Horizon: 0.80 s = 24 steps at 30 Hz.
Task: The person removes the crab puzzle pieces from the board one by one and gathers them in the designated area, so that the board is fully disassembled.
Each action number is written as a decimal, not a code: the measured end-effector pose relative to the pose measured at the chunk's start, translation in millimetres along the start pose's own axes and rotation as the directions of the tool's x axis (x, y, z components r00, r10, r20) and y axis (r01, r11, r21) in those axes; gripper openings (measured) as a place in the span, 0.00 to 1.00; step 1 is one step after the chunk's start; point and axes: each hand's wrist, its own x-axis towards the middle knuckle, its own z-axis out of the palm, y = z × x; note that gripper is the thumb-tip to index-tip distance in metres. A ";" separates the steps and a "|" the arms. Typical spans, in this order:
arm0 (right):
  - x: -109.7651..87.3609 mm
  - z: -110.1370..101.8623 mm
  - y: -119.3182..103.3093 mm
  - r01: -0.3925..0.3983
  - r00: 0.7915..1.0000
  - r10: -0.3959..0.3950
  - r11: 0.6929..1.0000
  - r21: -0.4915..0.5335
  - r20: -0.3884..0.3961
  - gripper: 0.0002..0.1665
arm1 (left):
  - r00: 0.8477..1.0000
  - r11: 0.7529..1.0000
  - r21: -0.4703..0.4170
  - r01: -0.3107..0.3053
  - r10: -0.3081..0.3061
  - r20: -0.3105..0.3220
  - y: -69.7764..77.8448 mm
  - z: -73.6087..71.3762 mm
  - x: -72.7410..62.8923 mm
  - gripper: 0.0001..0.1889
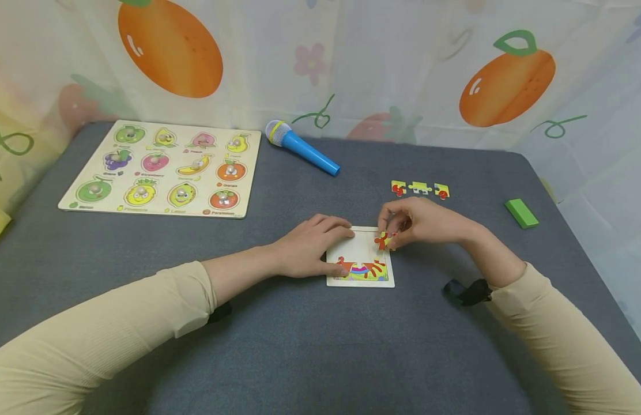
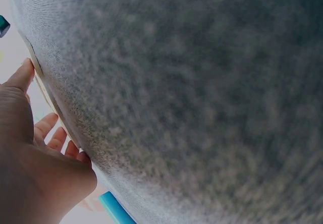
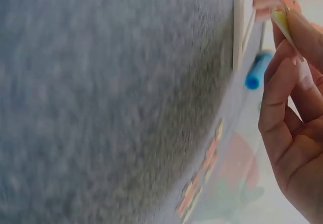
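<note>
A small white-framed puzzle board point(image 1: 361, 245) lies on the grey table, its lower strip filled with red, yellow and rainbow pieces point(image 1: 363, 271). My left hand point(image 1: 312, 246) rests on the board's left side, thumb on the lower pieces and fingertips along the upper left edge. In the left wrist view the fingers point(image 2: 55, 133) lie along the board's edge. Over the board's right side, my right hand point(image 1: 419, 222) pinches a red and yellow puzzle piece point(image 1: 384, 240) between thumb and fingers. The right wrist view shows that piece point(image 3: 281, 22) edge-on, above the board.
Three loose puzzle pieces point(image 1: 419, 188) lie in a row beyond the right hand. A green block point(image 1: 521, 213) is farther right. A blue toy microphone point(image 1: 305, 148) lies behind the board, and a fruit peg puzzle point(image 1: 162, 170) sits at the back left. A printed curtain point(image 1: 383, 57) hangs behind.
</note>
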 end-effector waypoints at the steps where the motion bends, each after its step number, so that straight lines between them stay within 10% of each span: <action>1: -1.1 -1.7 1.4 -0.006 1.000 0.007 1.000 0.008 -0.008 0.14 | 1.000 1.000 -0.001 0.003 -0.003 0.001 0.2 -0.2 -0.1 0.37; 24: -29.3 -39.9 42.0 -0.086 0.946 0.105 0.994 0.075 -0.308 0.15 | 1.000 1.000 -0.011 -0.008 0.008 -0.012 -0.5 1.1 -0.8 0.36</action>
